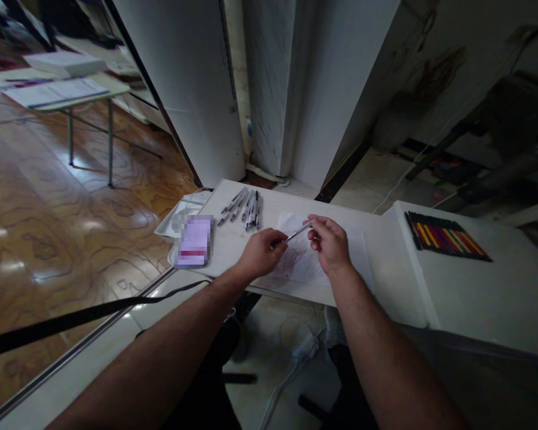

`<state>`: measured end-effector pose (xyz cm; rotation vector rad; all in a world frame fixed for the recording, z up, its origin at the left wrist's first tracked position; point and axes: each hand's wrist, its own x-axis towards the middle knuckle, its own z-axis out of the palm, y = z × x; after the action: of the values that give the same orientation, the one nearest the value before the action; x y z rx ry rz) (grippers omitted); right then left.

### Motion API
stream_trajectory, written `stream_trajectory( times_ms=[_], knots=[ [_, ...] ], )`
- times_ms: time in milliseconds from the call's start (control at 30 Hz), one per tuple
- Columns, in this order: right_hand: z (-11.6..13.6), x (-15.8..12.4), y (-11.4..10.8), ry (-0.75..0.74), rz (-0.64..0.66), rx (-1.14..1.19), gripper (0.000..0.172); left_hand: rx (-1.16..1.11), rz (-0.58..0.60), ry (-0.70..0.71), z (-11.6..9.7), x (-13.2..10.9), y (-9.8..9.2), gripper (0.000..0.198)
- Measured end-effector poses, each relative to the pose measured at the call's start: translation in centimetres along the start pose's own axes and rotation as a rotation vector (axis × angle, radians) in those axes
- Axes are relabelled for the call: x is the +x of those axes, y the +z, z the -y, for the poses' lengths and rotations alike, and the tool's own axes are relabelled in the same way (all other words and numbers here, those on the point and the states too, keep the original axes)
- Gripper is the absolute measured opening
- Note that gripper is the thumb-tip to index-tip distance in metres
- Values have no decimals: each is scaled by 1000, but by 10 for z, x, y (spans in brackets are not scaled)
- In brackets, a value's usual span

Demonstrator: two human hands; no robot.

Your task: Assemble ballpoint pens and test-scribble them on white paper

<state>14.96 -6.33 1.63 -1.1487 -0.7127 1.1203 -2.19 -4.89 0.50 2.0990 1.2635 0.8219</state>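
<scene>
A slim pen (299, 230) is held between my two hands, above a sheet of paper (356, 254) covered in reddish scribbled lines. My left hand (263, 251) pinches the pen's lower left end, and my right hand (328, 242) grips its upper right end. Behind my left hand, several clear pens with dark parts (252, 210) lie in a loose group on the white table (291, 202). A phone (194, 240) with a blurred, purplish screen rests at the table's left edge.
On the adjoining white surface (511, 286) at the right lies a row of coloured pens (448, 235) in a dark case. A black strap (94, 312) crosses at the left. White cables (278, 391) run on the floor below. Another table (116, 88) stands at the far left.
</scene>
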Motion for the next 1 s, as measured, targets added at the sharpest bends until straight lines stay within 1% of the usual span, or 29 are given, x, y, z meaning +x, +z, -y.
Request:
stream_trajectory(
  times_ms=[100,300,467,633,800,1000],
  knots=[
    [1,0,0,5,12,23,24,-24,18,-4,0,0,-1,17],
    [0,0,1,-42,-8,0,20,-69,44,-14,-1,0,-2,17],
    [-3,2,0,-55,-53,-41,19,-40,15,-4,-1,-1,-1,13],
    [-6,3,-1,-34,-94,-85,22,3,-10,3,0,-1,-1,15],
    [-6,1,0,-3,-90,-77,25,-21,22,25,3,-2,2,16],
    [-3,0,2,2,-49,8,25,-48,53,9,6,-3,4,17]
  ],
)
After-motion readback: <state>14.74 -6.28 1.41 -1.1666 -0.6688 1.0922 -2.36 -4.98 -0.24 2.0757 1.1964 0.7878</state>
